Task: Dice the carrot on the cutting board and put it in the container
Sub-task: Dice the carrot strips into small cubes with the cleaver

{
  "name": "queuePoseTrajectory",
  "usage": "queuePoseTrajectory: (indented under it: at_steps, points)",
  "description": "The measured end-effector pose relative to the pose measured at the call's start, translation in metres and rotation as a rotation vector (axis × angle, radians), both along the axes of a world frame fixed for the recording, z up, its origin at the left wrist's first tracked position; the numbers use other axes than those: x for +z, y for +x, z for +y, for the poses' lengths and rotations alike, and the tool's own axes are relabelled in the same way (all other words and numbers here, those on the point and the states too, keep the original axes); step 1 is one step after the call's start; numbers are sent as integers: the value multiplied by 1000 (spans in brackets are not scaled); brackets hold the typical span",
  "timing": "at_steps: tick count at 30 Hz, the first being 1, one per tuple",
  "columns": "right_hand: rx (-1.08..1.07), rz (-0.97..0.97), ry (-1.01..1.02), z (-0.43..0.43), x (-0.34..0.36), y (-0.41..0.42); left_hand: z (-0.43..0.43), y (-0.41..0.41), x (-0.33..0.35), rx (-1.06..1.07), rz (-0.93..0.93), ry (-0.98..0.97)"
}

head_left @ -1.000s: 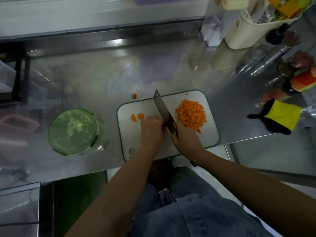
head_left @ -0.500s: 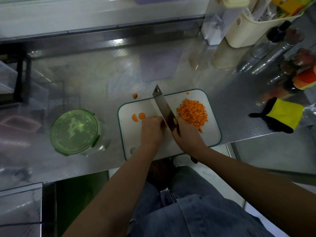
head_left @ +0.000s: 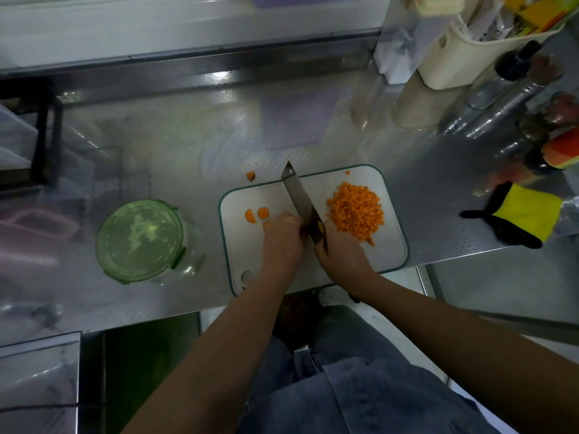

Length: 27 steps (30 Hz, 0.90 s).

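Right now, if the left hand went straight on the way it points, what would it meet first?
Probably the knife, its blade slanting just beyond the left hand; height unclear.

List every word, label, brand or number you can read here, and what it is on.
No text can be read.
Yellow and orange packets in the cream basket: print too blurred.
Orange bottle label: too blurred.
Yellow mark on the knife handle: too small.

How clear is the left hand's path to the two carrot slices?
Probably yes. The slices lie on bare board just beyond the left hand, on its side of the knife, with nothing between. The hand is curled beside the blade, though, so it would have to leave that first.
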State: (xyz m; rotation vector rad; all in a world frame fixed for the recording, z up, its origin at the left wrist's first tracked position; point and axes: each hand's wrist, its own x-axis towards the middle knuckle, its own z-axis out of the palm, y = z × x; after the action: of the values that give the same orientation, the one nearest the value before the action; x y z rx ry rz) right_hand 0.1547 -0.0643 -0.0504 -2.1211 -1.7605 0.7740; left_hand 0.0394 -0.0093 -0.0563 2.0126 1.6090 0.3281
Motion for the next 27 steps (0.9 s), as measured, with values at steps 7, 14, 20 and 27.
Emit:
queuePoseTrajectory:
  at_steps: [7, 14, 20, 27]
  points:
    - [-37, 68, 28, -2, 1, 3, -2, -1, 4, 11, 34, -3]
    - [12, 35, 22, -6, 8, 7, -2, -1, 5, 29, 1, -25]
    - [9, 27, 2, -7, 3, 7, -2, -3, 3, 39, -16, -23]
    - [4, 12, -1, -6, 0, 0, -1, -3, -1, 4, 35, 11]
